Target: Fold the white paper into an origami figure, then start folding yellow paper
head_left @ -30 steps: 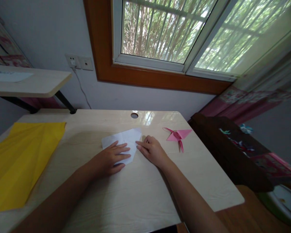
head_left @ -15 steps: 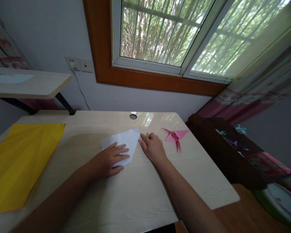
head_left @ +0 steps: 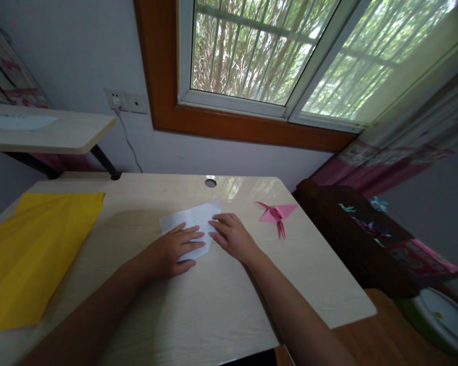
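A folded sheet of white paper (head_left: 191,216) lies on the pale wooden desk (head_left: 221,310). My left hand (head_left: 177,249) rests flat on its lower left part, fingers spread and pointing right. At the paper's right edge is my right hand (head_left: 232,234), its fingers apart and the tips touching the paper. Part of the sheet is hidden beneath both hands. Just right of my right hand sits a pink origami crane (head_left: 278,213), standing apart from the white paper.
A large yellow sheet (head_left: 41,254) covers the desk's left side. A raised shelf (head_left: 61,137) on black legs stands at the back left. A dark object (head_left: 252,358) sits at the front edge. Beyond the right edge is a dark wooden cabinet (head_left: 339,229) with small items.
My right hand has shifted slightly left onto the paper's right edge, and its fingers have spread from a more curled shape. My left hand stays flat in place.
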A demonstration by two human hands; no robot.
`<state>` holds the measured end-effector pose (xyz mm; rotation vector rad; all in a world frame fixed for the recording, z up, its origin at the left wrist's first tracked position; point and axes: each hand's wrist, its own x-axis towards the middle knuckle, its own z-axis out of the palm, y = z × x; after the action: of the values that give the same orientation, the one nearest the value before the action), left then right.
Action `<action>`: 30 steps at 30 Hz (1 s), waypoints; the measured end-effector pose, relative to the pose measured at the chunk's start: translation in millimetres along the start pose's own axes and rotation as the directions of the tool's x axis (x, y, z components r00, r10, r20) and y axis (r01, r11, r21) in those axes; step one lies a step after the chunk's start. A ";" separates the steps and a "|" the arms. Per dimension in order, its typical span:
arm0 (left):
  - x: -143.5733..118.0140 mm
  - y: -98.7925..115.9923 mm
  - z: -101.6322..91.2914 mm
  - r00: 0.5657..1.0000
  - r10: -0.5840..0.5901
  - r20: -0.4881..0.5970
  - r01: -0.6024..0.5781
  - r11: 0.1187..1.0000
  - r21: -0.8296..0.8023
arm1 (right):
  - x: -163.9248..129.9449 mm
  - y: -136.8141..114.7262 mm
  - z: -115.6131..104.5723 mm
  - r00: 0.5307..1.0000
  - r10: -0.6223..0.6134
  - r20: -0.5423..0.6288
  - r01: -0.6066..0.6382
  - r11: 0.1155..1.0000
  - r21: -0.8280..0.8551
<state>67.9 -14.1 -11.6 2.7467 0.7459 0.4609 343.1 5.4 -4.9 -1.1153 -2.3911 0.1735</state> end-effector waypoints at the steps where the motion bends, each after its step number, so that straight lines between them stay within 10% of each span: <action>1: 0.1 -0.1 -0.1 1.000 0.001 0.003 -0.001 1.000 -0.002 | 0.2 2.1 0.5 1.000 0.025 -0.009 -0.025 1.000 -0.010; 30: 1.8 0.1 8.2 0.956 -0.281 -0.079 0.292 0.935 0.204 | -2.5 17.7 7.7 0.988 0.150 -0.045 -0.154 0.983 -0.100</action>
<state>72.4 -14.5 -18.7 2.7581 1.2546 0.4060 352.9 15.9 -18.1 -1.3384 -2.3046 0.0798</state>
